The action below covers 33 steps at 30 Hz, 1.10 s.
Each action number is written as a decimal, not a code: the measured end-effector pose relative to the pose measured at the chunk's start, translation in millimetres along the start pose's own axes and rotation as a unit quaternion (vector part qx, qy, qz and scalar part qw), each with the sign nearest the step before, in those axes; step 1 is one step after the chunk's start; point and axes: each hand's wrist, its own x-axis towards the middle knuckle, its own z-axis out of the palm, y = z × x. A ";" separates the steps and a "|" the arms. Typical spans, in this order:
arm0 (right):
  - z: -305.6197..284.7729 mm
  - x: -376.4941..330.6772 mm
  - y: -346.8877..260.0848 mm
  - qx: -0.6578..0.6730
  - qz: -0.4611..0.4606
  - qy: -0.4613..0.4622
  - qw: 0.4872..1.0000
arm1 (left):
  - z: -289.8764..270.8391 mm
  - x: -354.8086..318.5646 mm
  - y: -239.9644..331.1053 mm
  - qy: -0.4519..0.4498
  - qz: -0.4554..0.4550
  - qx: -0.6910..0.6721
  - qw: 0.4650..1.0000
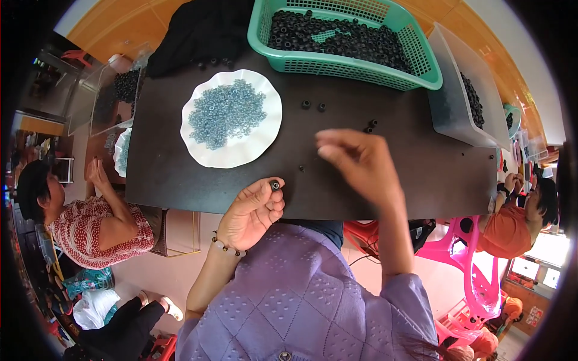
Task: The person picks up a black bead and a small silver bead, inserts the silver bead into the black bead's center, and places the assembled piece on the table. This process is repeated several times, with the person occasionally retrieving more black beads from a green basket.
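Note:
My left hand (250, 207) is just past the table's near edge, palm up. Its thumb and fingertips pinch a small round black part (275, 185) with a pale ring around its central hole. Over the table to the right, my right hand (361, 159) hangs with thumb and forefinger drawn together; anything between their tips is too small to make out. Beyond my left hand lies a white wavy-rimmed plate (271, 129), heaped with small clear bluish rings (226, 111). Two loose black parts (313, 106) sit on the dark table (253, 183) between plate and basket.
A green plastic basket (349, 69) of black parts stands at the far side. Right of it is a translucent bin (448, 102) with more. Black cloth (201, 33) lies at far left. People sit left (102, 228) and right (512, 222); a pink chair (463, 253) stands nearby.

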 end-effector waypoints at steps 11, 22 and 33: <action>-121.5 161.9 -21.1 -0.305 -0.123 0.061 0.942 | -1.0 -6.9 3.2 -0.001 0.032 -0.001 0.999; -30.7 80.2 -66.9 -0.134 -0.129 -0.198 0.962 | -9.2 -6.2 6.0 -0.017 0.032 -0.005 0.999; 31.8 13.3 3.0 -0.345 -0.111 -0.099 0.927 | -1.5 -9.2 0.8 -0.006 0.029 0.016 0.999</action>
